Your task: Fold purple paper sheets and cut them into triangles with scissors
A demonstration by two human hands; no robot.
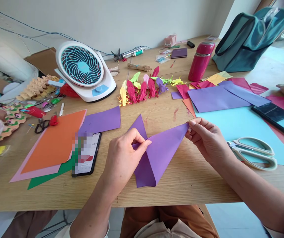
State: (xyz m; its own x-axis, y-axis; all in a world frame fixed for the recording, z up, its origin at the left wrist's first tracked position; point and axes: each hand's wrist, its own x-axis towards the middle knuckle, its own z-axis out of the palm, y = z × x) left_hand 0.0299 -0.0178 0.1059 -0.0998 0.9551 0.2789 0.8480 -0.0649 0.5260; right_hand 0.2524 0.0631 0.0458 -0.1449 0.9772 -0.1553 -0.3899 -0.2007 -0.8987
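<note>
A purple paper sheet (165,148), partly folded over itself, is held between my two hands above the wooden table. My left hand (129,152) pinches it near the middle, where the layers cross, with thumb and fingertips together. At the paper's upper right corner, my right hand (203,135) grips the tip between thumb and fingers. One pointed flap sticks up behind my left hand, and the curved lower fold hangs toward the table's front edge. Just right of my right hand lie scissors with pale handles (256,153).
Orange sheets (55,142) and a phone (88,153) lie left. Behind are a white fan (82,67), colourful folded paper figures (142,87), and a pink bottle (201,61). Purple sheets (213,99), light blue paper (241,127) and a teal bag (243,43) are right.
</note>
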